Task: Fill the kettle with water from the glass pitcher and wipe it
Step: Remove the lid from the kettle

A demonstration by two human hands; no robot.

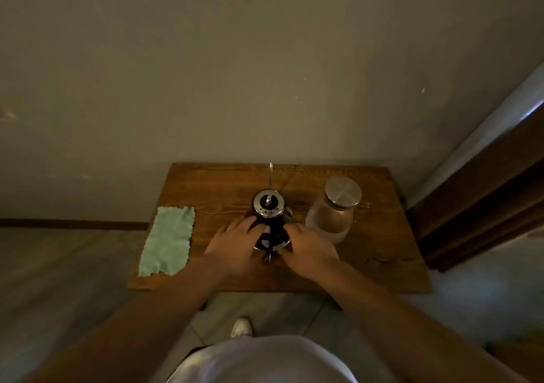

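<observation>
1. Centre of the wooden table (pixel 382 265), straight ahead of me: the gooseneck kettle (pixel 269 218), dark body, chrome lid (pixel 268 203) on. All places below are relative to the kettle.
2. My left hand (pixel 235 240) sits against its left flank, fingers spread and lying on the body. My right hand (pixel 309 246) is against its right flank, fingers curled round the near side. Both touch it; neither is closed tight. Whether they bear any weight, can't tell.
3. Kettle long axis runs away from me: thin spout (pixel 270 173) points at the wall, handle end sticks out toward me between my hands. It stands upright.
4. Glass pitcher (pixel 334 212) stands just right of the kettle, metal lid on, partly filled with water, its handle on the side away from the kettle. Right hand is clearly nearer to it; the left would have to cross over the kettle.
5. Green cloth (pixel 169 240) lies flat well left of the kettle, at the table's left edge. Left hand is nearer.
6. Judgement: filling not started, kettle lid must come off first. Likely split: left steadies or lifts the lid, right pours from the pitcher.
7. Brands, labels, writing: none readable; light is dim.
</observation>
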